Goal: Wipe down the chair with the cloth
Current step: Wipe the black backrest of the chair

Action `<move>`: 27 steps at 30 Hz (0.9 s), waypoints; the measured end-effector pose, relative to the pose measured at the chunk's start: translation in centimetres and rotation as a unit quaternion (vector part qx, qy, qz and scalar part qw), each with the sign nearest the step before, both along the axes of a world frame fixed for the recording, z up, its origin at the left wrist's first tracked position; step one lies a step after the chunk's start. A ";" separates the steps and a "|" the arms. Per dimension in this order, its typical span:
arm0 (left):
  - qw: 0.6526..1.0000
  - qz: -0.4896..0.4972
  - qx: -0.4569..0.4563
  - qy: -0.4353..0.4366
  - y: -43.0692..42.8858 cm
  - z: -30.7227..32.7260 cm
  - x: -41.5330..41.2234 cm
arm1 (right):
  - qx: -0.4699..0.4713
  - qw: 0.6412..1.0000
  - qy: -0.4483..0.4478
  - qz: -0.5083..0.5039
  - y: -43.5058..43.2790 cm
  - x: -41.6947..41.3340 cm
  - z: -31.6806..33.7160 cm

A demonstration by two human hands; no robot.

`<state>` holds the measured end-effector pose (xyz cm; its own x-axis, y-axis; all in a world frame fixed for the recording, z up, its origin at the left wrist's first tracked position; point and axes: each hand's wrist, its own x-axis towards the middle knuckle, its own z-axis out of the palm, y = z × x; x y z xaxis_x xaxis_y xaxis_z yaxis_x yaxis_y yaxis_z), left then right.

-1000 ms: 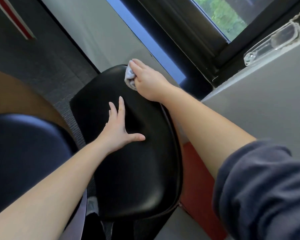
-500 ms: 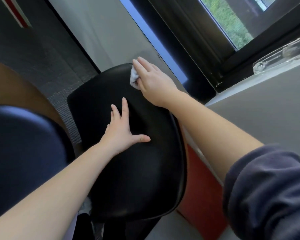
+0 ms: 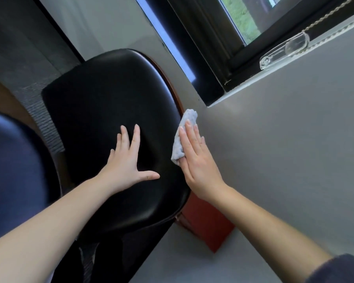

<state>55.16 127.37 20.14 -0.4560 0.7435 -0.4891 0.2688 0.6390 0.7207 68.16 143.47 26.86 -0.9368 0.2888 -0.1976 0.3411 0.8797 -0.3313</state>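
Against the grey wall (image 3: 284, 160), the right hand (image 3: 198, 160), fingers flat, has swept the cloth (image 3: 184, 135) along the black chair (image 3: 110, 109) from twelve to three o'clock (left hand (image 3: 127, 160) splayed, bracing), near rim probably next.

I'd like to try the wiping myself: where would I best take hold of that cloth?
Probably the cloth's free upper end, pinched from the far side. It sticks out past the right hand's straight fingertips, which press the rest flat against the chair's right edge.
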 end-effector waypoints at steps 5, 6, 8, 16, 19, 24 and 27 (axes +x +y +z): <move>0.999 -0.040 -0.005 0.015 -1.6 -0.1 2.4 | 0.039 0.999 0.036 -0.002 -2.9 4.5 -1.4; 0.999 -0.045 -0.004 0.017 -2.0 -0.1 2.7 | 0.053 0.998 0.043 0.006 -3.4 5.2 -1.7; 0.998 -0.052 -0.005 0.023 -2.6 -0.4 3.2 | 0.088 0.994 0.054 0.028 -4.3 6.5 -2.2; 0.998 -0.044 0.007 0.044 -3.1 -1.0 3.7 | 0.141 0.985 0.095 0.027 -7.2 8.8 -3.5; 0.997 -0.052 0.001 0.059 -3.1 -1.1 3.6 | 0.131 0.987 0.095 0.010 -7.6 8.8 -3.6; 0.996 -0.062 -0.006 0.071 -3.2 -1.0 3.6 | 0.131 0.989 0.061 0.016 -8.4 9.2 -2.4; 0.996 -0.063 -0.005 0.070 -3.1 -0.9 3.5 | 0.121 0.989 0.079 -0.019 -8.4 8.6 -0.9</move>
<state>58.69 124.25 19.29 -0.4232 0.7945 -0.4356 0.4448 0.6010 0.6641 76.72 135.06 25.95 -0.9383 0.3446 0.0290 0.3355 0.9275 -0.1647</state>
